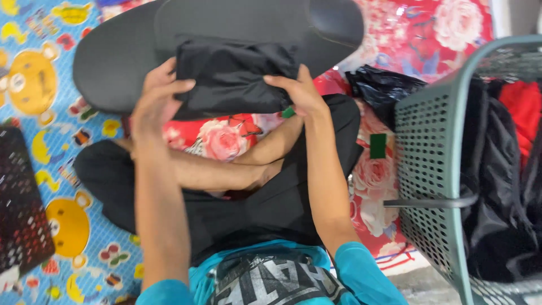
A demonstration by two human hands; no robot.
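Note:
A folded black garment lies in front of me on a dark grey oval board. My left hand grips the garment's left edge, fingers curled over the fabric. On the right edge rests my right hand, fingers pressing down on the cloth. Both arms reach forward over my crossed legs in black trousers. I sit on a red floral mat.
A grey-green perforated laundry basket stands at the right with black and red clothes inside. Another black garment lies beside the basket. A blue cartoon-print mat covers the left, with a dark patterned item at its left edge.

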